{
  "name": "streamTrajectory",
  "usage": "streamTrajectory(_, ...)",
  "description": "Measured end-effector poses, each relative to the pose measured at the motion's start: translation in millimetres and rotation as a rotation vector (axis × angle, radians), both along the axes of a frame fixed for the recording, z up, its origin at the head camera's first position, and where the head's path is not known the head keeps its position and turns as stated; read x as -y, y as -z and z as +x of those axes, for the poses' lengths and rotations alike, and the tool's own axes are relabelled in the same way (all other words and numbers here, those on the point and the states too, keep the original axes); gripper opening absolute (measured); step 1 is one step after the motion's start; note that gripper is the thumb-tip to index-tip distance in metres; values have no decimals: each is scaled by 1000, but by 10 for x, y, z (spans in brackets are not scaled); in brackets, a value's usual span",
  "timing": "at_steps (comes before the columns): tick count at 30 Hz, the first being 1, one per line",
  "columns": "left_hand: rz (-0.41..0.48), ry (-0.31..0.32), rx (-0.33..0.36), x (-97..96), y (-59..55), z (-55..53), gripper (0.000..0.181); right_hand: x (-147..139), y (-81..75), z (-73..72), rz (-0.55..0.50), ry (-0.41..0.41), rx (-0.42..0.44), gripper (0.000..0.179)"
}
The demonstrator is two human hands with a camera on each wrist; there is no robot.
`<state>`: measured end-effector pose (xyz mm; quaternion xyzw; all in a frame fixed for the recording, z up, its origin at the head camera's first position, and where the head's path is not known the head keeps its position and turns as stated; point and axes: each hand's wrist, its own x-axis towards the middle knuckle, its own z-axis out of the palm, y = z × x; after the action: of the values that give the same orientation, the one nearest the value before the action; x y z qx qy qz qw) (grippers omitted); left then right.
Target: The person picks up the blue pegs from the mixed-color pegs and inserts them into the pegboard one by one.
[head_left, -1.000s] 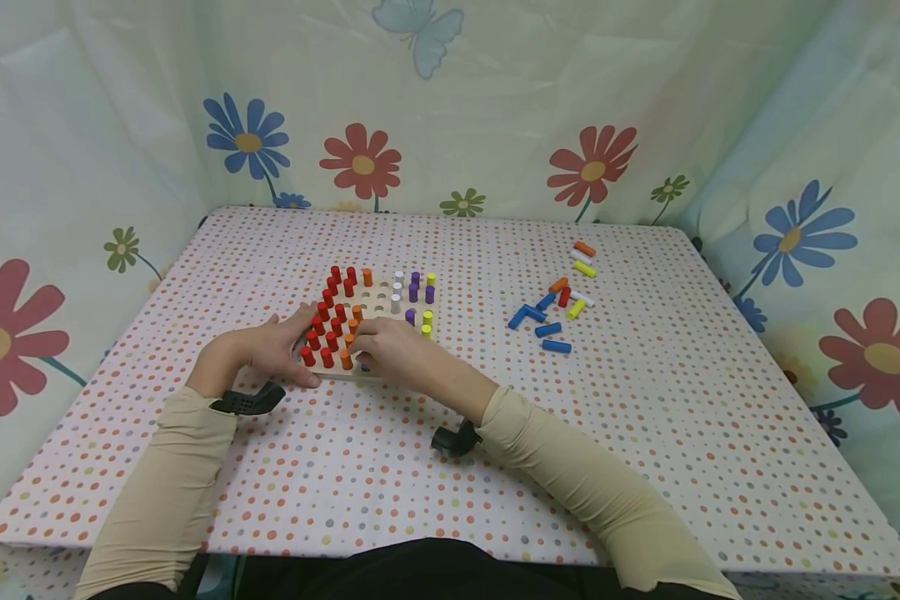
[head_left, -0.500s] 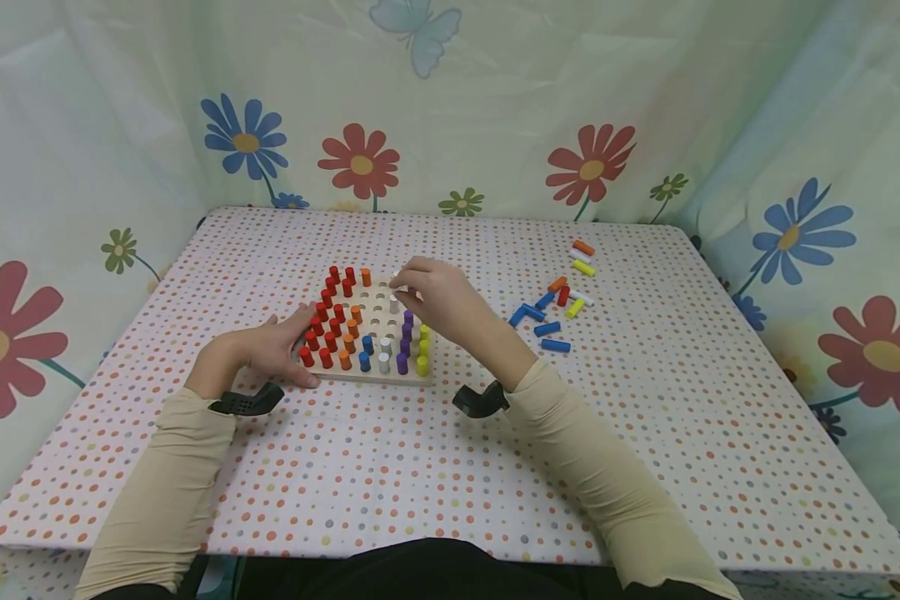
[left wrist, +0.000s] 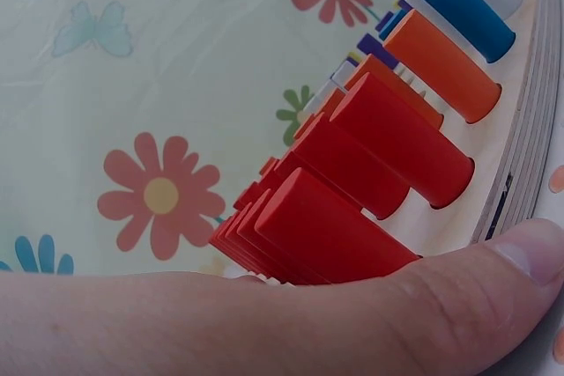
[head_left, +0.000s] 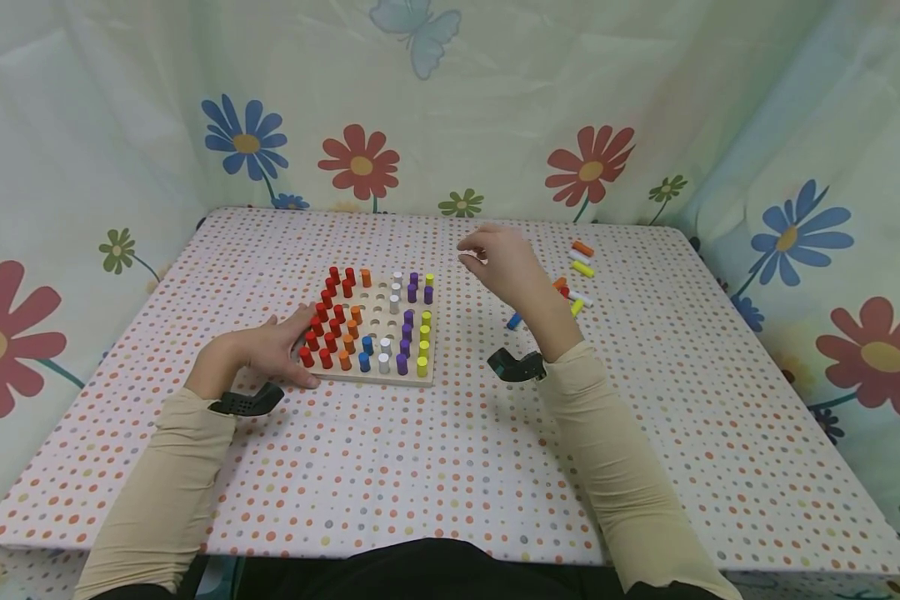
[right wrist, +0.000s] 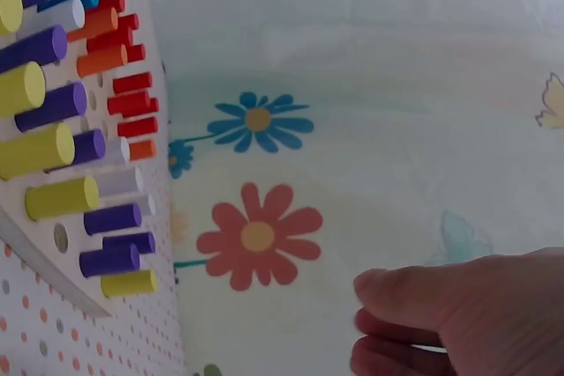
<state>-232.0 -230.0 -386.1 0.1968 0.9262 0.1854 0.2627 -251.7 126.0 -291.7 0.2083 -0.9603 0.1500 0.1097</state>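
Observation:
A pale wooden pegboard [head_left: 412, 380] stands on the table, with several coloured pegs upright in its holes. Red pegs [head_left: 330, 357] fill its left side, then orange, blue, white, purple and yellow toward the right. My left hand [head_left: 273, 346] rests against the board's left edge. Its thumb [left wrist: 476, 301] lies straight along the near corner, beside a red peg [left wrist: 330, 231]. Beyond the board's right side, my right hand [head_left: 506, 258] hangs above the table. Its fingers are loosely bent, with a gap to the thumb, and I see no peg between them in the right wrist view.
Loose pegs lie to the right, partly behind my right forearm: a blue peg [head_left: 513, 322], a white peg [head_left: 581, 298] and yellow pegs [head_left: 582, 269]. An orange peg [head_left: 582, 248] lies farther back. The dotted tablecloth [head_left: 390, 483] ends at a flowered curtain [head_left: 525, 108].
My right hand has gone from the board's near rows to the white pegs at the far side, then off to the right above the table. My left hand stays at the board's left edge.

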Motion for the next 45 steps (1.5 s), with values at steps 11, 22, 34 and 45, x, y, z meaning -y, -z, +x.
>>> streamTrajectory(11,7,-2,0,8,19,7,133,-427,111,-197,155,128,360,31)
streamTrajectory(22,7,-8,2,13,34,6,134,-489,279,-291,247,170,522,37)
streamTrajectory(34,13,1,-1,3,10,4,131,-554,394,-324,236,197,591,38)
streamTrajectory(45,12,-12,-8,-17,-21,21,131,-543,440,-370,303,193,595,37)
